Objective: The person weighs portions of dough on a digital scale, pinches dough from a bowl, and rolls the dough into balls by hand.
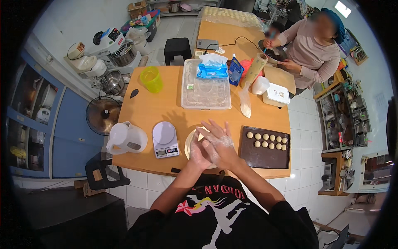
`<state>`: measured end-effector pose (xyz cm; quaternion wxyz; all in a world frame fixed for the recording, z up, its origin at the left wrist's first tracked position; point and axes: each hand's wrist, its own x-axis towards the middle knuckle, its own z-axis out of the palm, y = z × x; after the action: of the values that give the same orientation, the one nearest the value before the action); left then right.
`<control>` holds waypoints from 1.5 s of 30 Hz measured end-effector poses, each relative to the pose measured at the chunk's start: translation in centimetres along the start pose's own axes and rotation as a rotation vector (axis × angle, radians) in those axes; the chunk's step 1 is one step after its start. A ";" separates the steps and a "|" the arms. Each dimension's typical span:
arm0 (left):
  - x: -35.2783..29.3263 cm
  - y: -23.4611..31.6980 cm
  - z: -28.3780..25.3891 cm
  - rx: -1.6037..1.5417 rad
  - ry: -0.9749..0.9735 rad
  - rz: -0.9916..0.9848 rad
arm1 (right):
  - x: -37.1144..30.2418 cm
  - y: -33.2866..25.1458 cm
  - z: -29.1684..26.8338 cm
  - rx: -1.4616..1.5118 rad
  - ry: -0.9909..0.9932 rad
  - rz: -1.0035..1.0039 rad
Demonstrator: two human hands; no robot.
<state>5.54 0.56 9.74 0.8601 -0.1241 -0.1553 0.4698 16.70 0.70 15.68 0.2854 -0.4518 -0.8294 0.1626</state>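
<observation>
Over a pale round bowl (pixel 188 146), my left hand (pixel 200 157) and my right hand (pixel 219 143) are pressed palm to palm, both dusted with white flour. The right hand lies across the left with its fingers stretched out. Whatever is between the palms is hidden, and most of the bowl is covered by my hands. To their right, a dark baking tray (pixel 265 157) carries two rows of small round pale dough balls (pixel 264 140). A white kitchen scale (pixel 165 139) with a round plate sits to their left.
Left of the scale stands a white pitcher (pixel 132 139); a yellow-green cup (pixel 151 79) is behind it. A lidded plastic box (pixel 206 93) bears a tissue pack (pixel 212 68). A white tub (pixel 276 94) and a film roll (pixel 256 68) stand far right, near another person (pixel 311 52).
</observation>
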 end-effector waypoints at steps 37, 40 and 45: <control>-0.6 2.1 -0.6 0.532 0.168 0.025 | 0.3 0.0 3.1 -0.111 -0.108 0.089; -0.1 2.3 -1.1 0.581 0.070 -0.069 | 0.1 -0.8 1.7 0.243 -0.156 0.013; 0.0 1.2 -3.1 0.438 0.107 -0.072 | 1.1 -0.9 3.8 0.270 -0.104 0.146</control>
<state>5.87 0.99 6.43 0.8897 0.0466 -0.0080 0.4542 13.25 1.09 13.58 0.2877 -0.4592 -0.7787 0.3162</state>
